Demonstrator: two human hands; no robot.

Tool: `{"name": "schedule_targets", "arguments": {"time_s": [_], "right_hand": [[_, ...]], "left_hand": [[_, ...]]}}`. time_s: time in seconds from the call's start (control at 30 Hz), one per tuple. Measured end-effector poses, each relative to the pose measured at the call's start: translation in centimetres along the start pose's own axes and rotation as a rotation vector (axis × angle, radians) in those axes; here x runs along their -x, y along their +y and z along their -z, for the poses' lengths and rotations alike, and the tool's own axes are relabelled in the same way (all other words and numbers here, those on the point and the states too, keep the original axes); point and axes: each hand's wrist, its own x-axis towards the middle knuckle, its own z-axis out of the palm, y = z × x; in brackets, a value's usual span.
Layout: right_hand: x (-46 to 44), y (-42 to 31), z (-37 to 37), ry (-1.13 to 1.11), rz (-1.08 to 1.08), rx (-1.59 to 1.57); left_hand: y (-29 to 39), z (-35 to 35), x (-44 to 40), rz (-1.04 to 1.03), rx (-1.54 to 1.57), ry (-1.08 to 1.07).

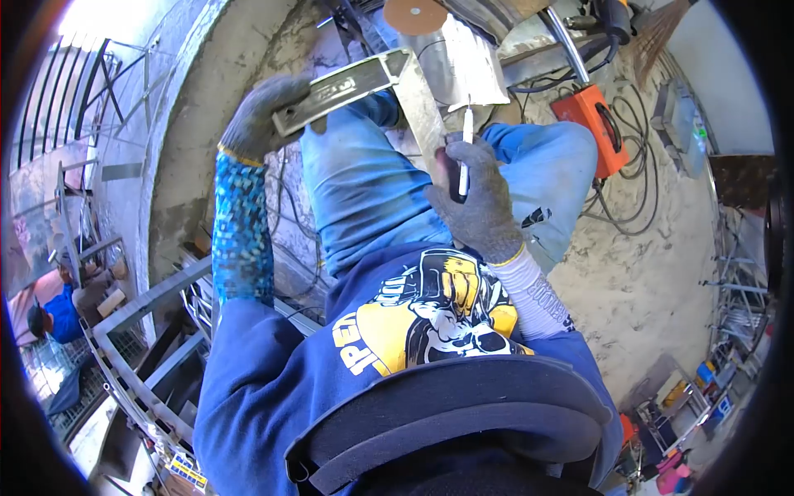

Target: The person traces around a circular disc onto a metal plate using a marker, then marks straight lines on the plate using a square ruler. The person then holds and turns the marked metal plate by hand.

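Gloved in grey, my left hand is wrapped around the outer end of the stock of an L-shaped metal try square. The square is held above my lap, its blade running down toward my right hand. My right hand, in a grey glove, is closed around a slim white marker, whose tip points away from me. The fingers of that hand are at the lower end of the blade; whether they also grip it is hard to tell. Blue jeans cover my legs under both hands.
Beyond my knees are a reddish-brown disc and a bright metal sheet. An orange machine with a black handle stands right, beside looped cable. Metal frames crowd the left, where another person in blue is visible.
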Motion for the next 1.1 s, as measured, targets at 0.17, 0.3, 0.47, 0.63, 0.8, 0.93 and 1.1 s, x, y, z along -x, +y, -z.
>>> {"name": "schedule_targets", "arguments": {"time_s": [0.17,0.3,0.47,0.63,0.8,0.93,1.1], "right_hand": [[-0.1,2.7,-2.6,0.168,-0.091,-0.056],[-0.1,4.0,-2.6,0.100,-0.104,0.044],[-1.4,4.6,-3.1,0.196,-0.113,-0.079],[-1.6,4.8,-2.8,0.116,-0.011,0.082],[-1.5,5.3,-2.8,0.153,-0.056,0.013],[-2.8,2.7,-1.1,0.211,-0.082,-0.163],[-7.6,-0.4,4.6,0.600,-0.083,-0.332]], "left_hand": [[-5.4,-1.7,-3.9,0.089,0.514,0.109],[-8.5,-4.2,-5.7,0.024,0.449,0.356],[-9.8,-8.1,-7.7,-0.120,0.560,0.502],[-12.5,-9.8,-10.0,-0.248,0.185,0.526],[-10.5,-9.4,-9.4,-0.323,0.365,0.521],[-3.1,-8.2,-6.9,-0.243,0.954,0.411],[8.2,-8.4,-2.6,-0.719,0.716,0.252]]}}
